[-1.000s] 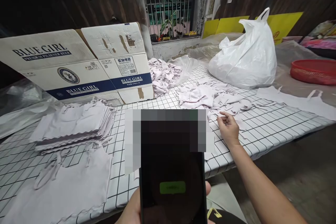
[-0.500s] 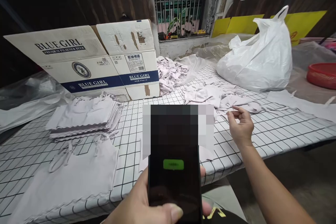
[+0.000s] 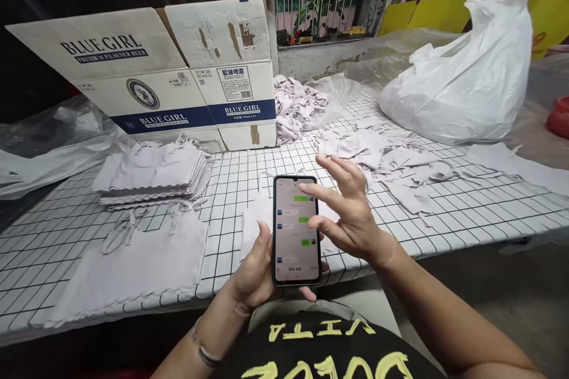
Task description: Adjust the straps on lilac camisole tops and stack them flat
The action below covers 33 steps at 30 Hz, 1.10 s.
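Note:
A smartphone (image 3: 296,249) with a lit chat screen is held upright in my left hand (image 3: 255,269), thumb along its left edge and fingertips showing on the right. My right hand (image 3: 349,207) hovers over the upper right of the screen, fingers spread and holding nothing; whether a fingertip touches the glass I cannot tell. Behind the phone lies a pale lilac garment piece (image 3: 253,222), partly hidden. To the left, a strappy lilac top (image 3: 146,260) lies flat at the table edge, before a neat stack of similar tops (image 3: 149,174).
A white beer carton (image 3: 178,92) stands behind the stack. Loose lilac pieces (image 3: 368,145) spread across the checked tablecloth (image 3: 240,174), with another heap (image 3: 297,103) beside the carton. A full white plastic bag (image 3: 462,83) sits at the right, near a red basin (image 3: 559,117).
The phone has moved down and away from the camera, and its screen now shows a chat. My right hand has come left from the loose pieces to above the phone.

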Each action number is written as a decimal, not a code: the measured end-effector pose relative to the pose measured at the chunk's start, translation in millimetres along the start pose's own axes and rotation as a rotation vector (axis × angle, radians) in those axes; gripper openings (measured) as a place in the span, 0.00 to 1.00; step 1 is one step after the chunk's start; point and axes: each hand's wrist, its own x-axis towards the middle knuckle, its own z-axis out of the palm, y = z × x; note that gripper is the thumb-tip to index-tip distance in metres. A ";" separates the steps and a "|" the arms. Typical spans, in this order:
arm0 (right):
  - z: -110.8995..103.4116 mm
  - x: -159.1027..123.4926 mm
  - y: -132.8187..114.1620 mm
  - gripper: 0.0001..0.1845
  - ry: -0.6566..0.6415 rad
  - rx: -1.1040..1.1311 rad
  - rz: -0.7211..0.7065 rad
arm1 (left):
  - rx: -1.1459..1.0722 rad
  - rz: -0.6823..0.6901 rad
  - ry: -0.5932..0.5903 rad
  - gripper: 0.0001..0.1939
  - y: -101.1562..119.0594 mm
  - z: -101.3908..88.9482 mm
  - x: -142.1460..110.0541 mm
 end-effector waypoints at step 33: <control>-2.2 -37.8 -1.6 0.21 0.045 0.050 0.054 | 0.006 0.006 0.011 0.45 11.8 1.3 -8.1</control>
